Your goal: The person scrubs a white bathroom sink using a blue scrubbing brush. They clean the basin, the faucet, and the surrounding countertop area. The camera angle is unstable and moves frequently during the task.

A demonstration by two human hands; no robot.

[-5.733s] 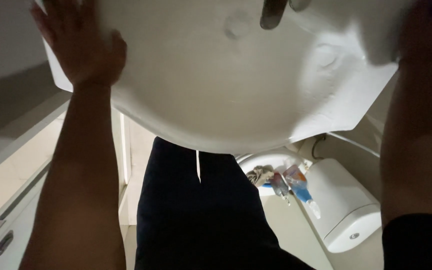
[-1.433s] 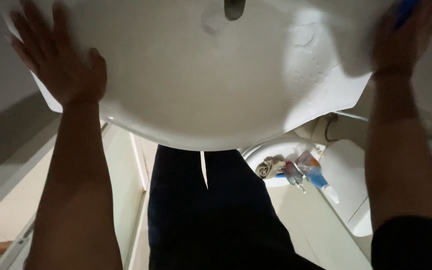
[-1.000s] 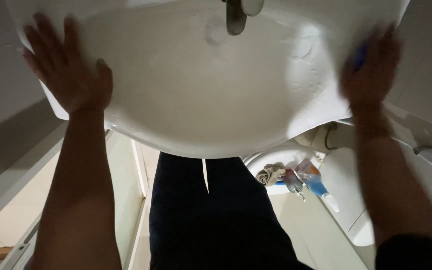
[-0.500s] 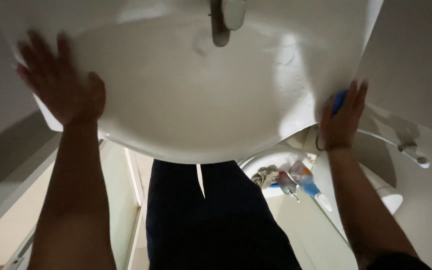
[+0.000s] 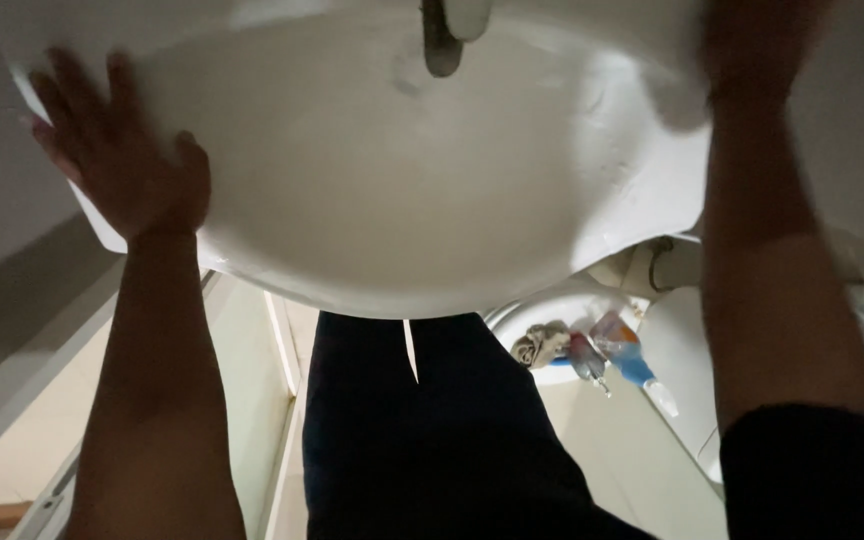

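We see a glossy, smooth ceramic sink (image 5: 382,200), a shiny metal tap (image 5: 442,40), and dark matt cloth trousers (image 5: 432,430).

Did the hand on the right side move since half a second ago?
Yes. The right hand has gone up from the sink's lower right edge to its upper right rim, farther from the person. The left hand stays flat on the left rim.

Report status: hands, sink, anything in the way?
Left hand flat on the white sink rim, fingers spread. Right hand up at far right edge, grip unclear. Faucet at top centre; basin clear.
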